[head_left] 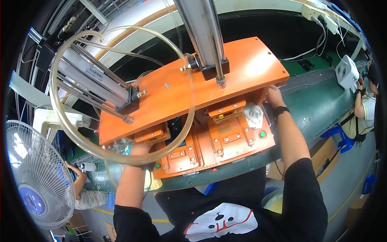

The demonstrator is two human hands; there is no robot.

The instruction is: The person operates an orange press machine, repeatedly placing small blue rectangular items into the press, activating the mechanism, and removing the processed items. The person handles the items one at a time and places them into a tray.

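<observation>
An orange press point(238, 86) stands on the green bench in front of me, two air cylinders on its top plate. My left hand point(140, 149) reaches under the left end of that plate, behind a clear hose point(105, 155); its fingers are hidden. At the press's right end, my right hand point(275, 97) is curled against the side wall. Its fingertips are out of sight, and what they grip cannot be made out. Below the plate lie two screwed-down fixtures point(232, 138). A crumpled white cloth point(254, 116) rests beside the right fixture, above a green button point(263, 134).
A fan point(40, 173) stands at the left, and a small white fan point(347, 71) at the far right. Co-workers sit at both sides along the bench point(318, 94). Cables hang from a power strip point(318, 17) at the upper right. The hose loops over the press's left half.
</observation>
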